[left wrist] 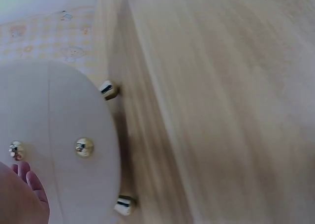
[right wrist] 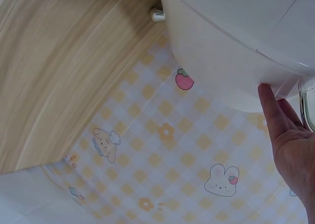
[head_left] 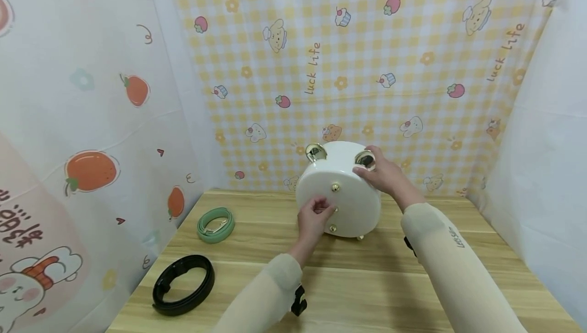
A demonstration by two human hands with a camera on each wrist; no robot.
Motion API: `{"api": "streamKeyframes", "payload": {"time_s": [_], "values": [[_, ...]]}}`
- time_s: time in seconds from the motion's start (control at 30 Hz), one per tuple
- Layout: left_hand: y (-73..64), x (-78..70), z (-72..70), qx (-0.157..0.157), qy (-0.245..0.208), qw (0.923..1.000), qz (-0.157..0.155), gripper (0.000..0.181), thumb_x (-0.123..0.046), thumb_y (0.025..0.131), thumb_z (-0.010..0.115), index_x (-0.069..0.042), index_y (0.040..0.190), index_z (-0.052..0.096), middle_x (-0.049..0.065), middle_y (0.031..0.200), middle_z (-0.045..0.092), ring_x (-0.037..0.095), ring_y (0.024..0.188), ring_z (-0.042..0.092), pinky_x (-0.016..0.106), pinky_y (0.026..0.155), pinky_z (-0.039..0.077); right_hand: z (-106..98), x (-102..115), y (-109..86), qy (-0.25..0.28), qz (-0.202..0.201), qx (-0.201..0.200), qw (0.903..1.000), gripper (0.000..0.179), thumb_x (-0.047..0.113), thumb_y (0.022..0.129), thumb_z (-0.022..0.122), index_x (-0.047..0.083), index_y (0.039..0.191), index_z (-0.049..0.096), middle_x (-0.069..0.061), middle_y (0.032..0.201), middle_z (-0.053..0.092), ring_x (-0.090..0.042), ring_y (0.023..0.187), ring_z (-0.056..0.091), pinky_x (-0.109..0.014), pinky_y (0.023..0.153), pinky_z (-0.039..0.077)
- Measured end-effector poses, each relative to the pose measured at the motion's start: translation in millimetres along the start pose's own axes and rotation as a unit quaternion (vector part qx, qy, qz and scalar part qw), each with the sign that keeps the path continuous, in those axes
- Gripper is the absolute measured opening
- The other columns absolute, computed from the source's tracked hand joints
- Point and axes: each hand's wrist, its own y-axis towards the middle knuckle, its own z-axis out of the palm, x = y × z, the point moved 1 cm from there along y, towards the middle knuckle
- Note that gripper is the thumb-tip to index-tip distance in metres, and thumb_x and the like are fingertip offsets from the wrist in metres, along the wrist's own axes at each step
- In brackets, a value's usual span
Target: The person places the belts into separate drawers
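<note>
A white rounded storage box (head_left: 357, 205) with gold knobs, gold ear-shaped rings and small gold feet stands on the wooden table. My left hand (head_left: 315, 217) is at its front, with bent fingers beside the middle knob (left wrist: 16, 150). That knob shows clear of the fingertips; the left wrist view hides the thumb. Below it sits a lower knob (left wrist: 83, 147). With my right hand (head_left: 382, 172) I hold the box's upper right corner, thumb towards the front, by the right gold ear (head_left: 365, 160). In the right wrist view, extended fingers (right wrist: 272, 111) touch the white shell.
On the table's left lie a coiled green belt (head_left: 215, 225) and, nearer me, a coiled black belt (head_left: 183, 285). A yellow checked cloth (head_left: 348, 68) hangs behind the box. Pale curtains stand at both sides of the wooden table (head_left: 367, 282).
</note>
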Motion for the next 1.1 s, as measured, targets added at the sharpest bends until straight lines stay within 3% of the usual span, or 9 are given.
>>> {"api": "streamKeyframes", "payload": {"time_s": [0.3, 0.63, 0.93, 1.1], "values": [[-5.6, 12.6, 3.5, 0.0, 0.003, 1.0, 0.005, 0.02, -0.006, 0.08, 0.081, -0.002, 0.096, 0.069, 0.005, 0.089, 0.071, 0.013, 0.077, 0.065, 0.026, 0.07, 0.056, 0.6, 1.8, 0.6, -0.004, -0.003, 0.0, 1.0, 0.084, 0.051, 0.098, 0.056, 0.011, 0.156, 0.011, -0.04, 0.137, 0.045, -0.056, 0.12, 0.049, -0.065, 0.097, 0.041], [-5.8, 16.5, 10.7, -0.024, 0.005, 0.9997, 0.001, 0.02, -0.007, 0.079, 0.082, -0.003, 0.092, 0.068, 0.002, 0.084, 0.068, 0.013, 0.076, 0.062, 0.025, 0.064, 0.055, 2.4, 1.1, 0.5, -0.003, -0.017, -0.01, 0.9998, 0.081, 0.05, 0.098, 0.056, 0.012, 0.156, 0.014, -0.039, 0.134, 0.048, -0.055, 0.116, 0.052, -0.064, 0.094, 0.043], [-12.2, 17.3, 15.4, -0.051, 0.02, 0.9983, -0.019, 0.018, -0.012, 0.081, 0.082, -0.007, 0.088, 0.066, -0.001, 0.078, 0.065, 0.01, 0.071, 0.06, 0.024, 0.058, 0.052, 9.4, 0.0, 0.1, 0.04, -0.067, -0.046, 0.9959, 0.085, 0.037, 0.097, 0.063, 0.006, 0.158, 0.013, -0.032, 0.152, 0.03, -0.051, 0.134, 0.036, -0.065, 0.107, 0.03], [-18.6, 16.5, 15.9, -0.043, 0.007, 0.999, -0.009, 0.018, -0.011, 0.08, 0.081, -0.006, 0.088, 0.066, -0.001, 0.077, 0.065, 0.01, 0.07, 0.06, 0.024, 0.058, 0.052, 7.0, 0.1, 0.1, 0.046, -0.049, -0.047, 0.9966, 0.076, 0.036, 0.098, 0.062, 0.007, 0.155, 0.022, -0.032, 0.145, 0.041, -0.049, 0.123, 0.047, -0.063, 0.1, 0.038]]}}
